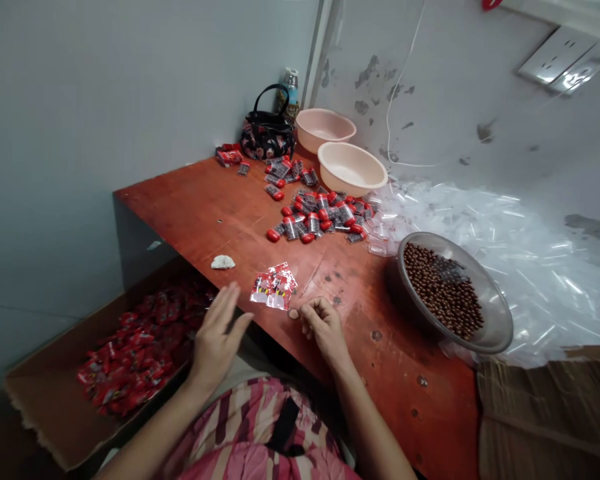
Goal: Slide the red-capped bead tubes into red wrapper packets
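My left hand (217, 337) hangs open over the near edge of the red-brown wooden table (195, 213), its fingers spread and holding nothing. My right hand (323, 327) rests at the table with its fingers curled closed, and nothing shows in them. A small pale round bit (293, 313) lies just beyond those fingertips. Between the hands and slightly farther away lies a small heap of red and clear plastic packets (274, 287). Farther back is a pile of small clear tubes with red caps (320, 217).
A steel bowl of brown beads (447, 290) stands at the table's right. Loose clear plastic tubes (485, 260) heap beyond it. A cardboard box of red packets (130, 353) sits left. Two pink basins (353, 169), a black floral handbag (267, 132) and a bottle (290, 93) stand behind.
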